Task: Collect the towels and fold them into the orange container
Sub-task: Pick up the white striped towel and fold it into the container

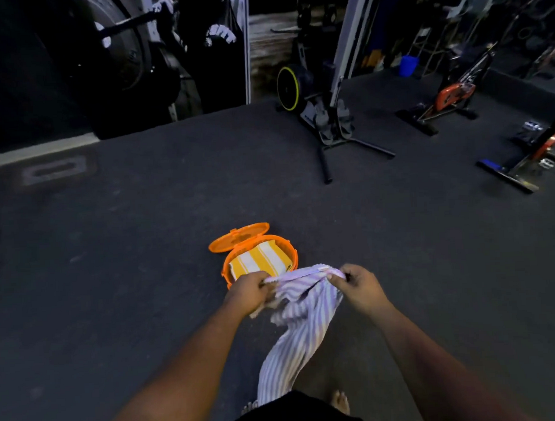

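Holding a purple-and-white striped towel [306,314] up by its top edge, both hands are out in front of the person. The left hand [246,291] has its fingers curled round one bunched corner, and the right hand [357,284] pinches the other corner between thumb and fingers. The rest of the towel hangs down loose between the arms, pretty crumpled, reaching toward the person's bare feet [340,401] on the floor [128,248].

Just past the hands, the orange container [259,259] sits on the dark floor with its lid [239,236] flipped open and leaning off the far left side. Inside it there's already a folded yellow-and-white striped towel [259,260] lying flat. The held towel's top edge overlaps the near rim of the container from this view, can't tell if it actually touches.

Further back it's a dim gym: an exercise bike with a yellow-rimmed wheel [288,89], an orange bike [452,96] off to the right, and a blue bucket [408,65] by the far wall.
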The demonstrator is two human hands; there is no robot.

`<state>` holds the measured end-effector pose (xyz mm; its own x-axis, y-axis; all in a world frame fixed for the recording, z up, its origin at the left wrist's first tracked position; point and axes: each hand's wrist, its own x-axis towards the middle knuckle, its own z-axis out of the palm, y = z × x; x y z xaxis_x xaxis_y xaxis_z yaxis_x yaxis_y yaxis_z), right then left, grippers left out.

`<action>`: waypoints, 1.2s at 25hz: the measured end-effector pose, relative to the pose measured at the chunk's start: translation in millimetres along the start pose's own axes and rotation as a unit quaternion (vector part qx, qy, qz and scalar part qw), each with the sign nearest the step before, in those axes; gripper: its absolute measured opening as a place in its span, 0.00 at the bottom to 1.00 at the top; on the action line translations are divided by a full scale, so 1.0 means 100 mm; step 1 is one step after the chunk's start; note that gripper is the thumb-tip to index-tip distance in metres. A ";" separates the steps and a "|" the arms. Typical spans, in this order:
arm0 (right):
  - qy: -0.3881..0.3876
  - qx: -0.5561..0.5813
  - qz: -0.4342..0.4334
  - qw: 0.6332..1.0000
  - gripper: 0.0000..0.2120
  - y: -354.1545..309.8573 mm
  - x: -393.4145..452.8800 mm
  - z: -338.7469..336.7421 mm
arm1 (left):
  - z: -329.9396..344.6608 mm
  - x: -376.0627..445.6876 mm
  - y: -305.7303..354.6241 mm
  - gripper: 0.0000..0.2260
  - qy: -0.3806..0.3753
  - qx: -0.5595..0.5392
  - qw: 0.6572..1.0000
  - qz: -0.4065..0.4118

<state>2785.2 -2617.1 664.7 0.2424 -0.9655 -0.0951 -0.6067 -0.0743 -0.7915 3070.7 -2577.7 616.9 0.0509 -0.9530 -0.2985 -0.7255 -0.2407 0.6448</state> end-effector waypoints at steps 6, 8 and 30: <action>-0.060 -0.247 -0.016 0.967 0.12 0.26 0.92 -0.28 | -0.33 0.32 0.47 0.10 0.173 -0.205 0.962 -0.043; -0.120 -0.300 -0.007 0.946 0.09 0.39 1.18 -0.35 | -0.37 0.41 0.75 0.06 0.171 -0.217 0.960 -0.044; -0.165 0.052 -0.207 0.963 0.10 -0.66 1.56 -0.41 | -0.61 0.18 1.13 0.10 0.244 -0.362 0.899 -0.028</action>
<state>2831.5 -2772.8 727.2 0.6848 -0.7255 0.0687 -0.3310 -0.3937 -0.8576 3031.5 -2633.2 727.1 0.4973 -0.8602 -0.1134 -0.0842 -0.1780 0.9804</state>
